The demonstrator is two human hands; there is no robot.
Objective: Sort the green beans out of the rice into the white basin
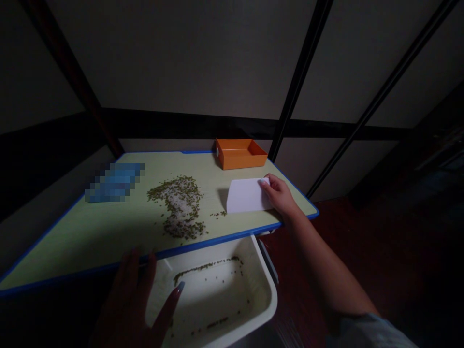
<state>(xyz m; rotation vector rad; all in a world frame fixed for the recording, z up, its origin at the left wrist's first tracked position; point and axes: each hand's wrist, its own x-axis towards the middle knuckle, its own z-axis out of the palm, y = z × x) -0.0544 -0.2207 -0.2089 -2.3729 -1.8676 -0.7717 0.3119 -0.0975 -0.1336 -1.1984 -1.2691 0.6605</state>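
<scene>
My right hand pinches the right end of a white card, held above the right part of the pale green table. Just left of the card's lower edge lie a few green grains. A larger spread of small green grains mixed with white grains covers the middle of the tabletop. My left hand is in shadow at the table's front edge, fingers apart, its thumb over a white plastic tub. Scattered green grains lie on the tub's floor and along its inner edges.
An orange open box stands at the table's back right. A blurred blue item lies at the left. Blue trim edges the tabletop. Dark-framed panels rise behind, and reddish floor shows at right.
</scene>
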